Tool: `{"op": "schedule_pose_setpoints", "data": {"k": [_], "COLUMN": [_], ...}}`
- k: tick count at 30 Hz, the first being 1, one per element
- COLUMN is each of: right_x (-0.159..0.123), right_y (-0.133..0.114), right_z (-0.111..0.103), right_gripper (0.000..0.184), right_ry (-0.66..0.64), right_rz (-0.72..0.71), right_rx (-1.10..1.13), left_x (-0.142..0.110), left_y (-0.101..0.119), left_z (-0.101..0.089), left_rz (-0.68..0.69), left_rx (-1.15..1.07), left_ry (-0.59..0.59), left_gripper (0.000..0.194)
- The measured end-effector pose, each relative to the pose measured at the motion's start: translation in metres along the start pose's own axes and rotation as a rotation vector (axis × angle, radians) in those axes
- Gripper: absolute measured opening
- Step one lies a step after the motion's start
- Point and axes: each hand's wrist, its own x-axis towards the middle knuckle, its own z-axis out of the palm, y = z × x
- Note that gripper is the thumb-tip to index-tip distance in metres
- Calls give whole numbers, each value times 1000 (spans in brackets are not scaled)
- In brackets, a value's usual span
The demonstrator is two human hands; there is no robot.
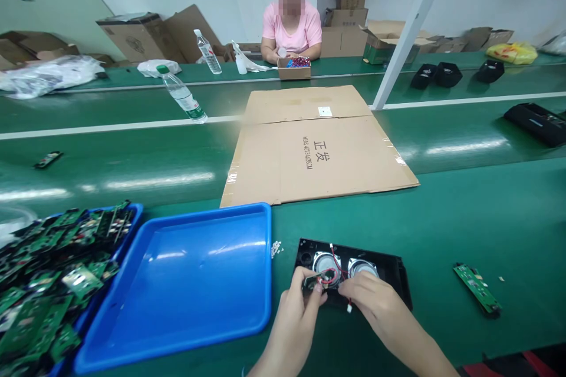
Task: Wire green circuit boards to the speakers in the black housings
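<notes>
A small circuit board (311,284) is gripped between the thumb and fingers of my left hand (297,312), over the near left part of a black speaker housing (389,280). The housing lies face down or open, showing two round speakers (326,261) with thin red and black wires (339,265). My right hand (375,303) is closed in a pinch beside the board, its fingertips on a thin wire. A white plug (349,308) dangles just below those fingertips. The exact pinch point is partly hidden by the fingers.
Left of the housing lies a blue tray (198,283); beyond it another holds many circuit boards (53,277). Small white bits (276,248) and a loose board (476,288) lie on the green bench. Flattened cardboard (283,171) lies ahead. A person (292,29) sits opposite.
</notes>
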Motion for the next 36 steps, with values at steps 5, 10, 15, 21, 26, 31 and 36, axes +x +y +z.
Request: {"op": "schedule_pose_setpoints", "data": {"k": [5,10,15,21,26,31,36], "right_x": [15,21,21,19,17,19,20], "right_y": [-13,-10,-8,-13,-21,-21,-15], "right_z": [15,27,31,38,45,48,41], "right_gripper": [33,35,37,35,36,39,33], "right_ry": [181,204,234,287,347,357,302], "right_rz": [78,0,-72,-177,-118,-103,-119], "right_rx": [80,-70,-217,-422,-460,-445,-331], "left_x": [2,1,4,3,1,0,3], "left_y": [-3,-2,-1,21,24,17,8], "left_z": [3,1,1,6,7,5,1], "left_rz": [-25,5,-3,-38,-10,15,66], "left_rx": [-73,87,260,515,564,502,474], "left_ry": [64,12,19,-57,-85,-70,-39], "left_gripper": [39,24,13,12,15,13,12]}}
